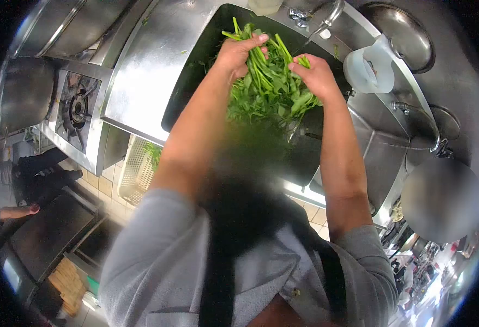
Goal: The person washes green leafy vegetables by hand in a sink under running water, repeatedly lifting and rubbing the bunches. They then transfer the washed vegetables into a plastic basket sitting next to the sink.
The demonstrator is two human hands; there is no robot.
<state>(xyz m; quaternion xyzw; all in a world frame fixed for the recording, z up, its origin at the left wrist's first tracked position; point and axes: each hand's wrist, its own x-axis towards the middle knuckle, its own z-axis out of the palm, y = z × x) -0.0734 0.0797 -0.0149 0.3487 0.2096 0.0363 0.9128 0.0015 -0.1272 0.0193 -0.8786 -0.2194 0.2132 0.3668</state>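
Observation:
A large bunch of leafy greens (275,90) with pale green stems hangs over the deep sink (194,87), leaves toward me and stem ends away. My left hand (240,57) is closed around one part of the bunch, thumb across the stems. To its right, my right hand (315,76) pinches the stems of another part between thumb and fingers. The lower leaves blur into shadow near my dark apron, so I cannot make out what lies beneath them.
A metal faucet (333,17) reaches over the sink's far edge. Right of it stands a translucent plastic container (367,70). Steel counter (152,68) lies left, then a gas burner (79,108). A perforated basket (134,173) with greens is below. Another person's arm (18,211) shows far left.

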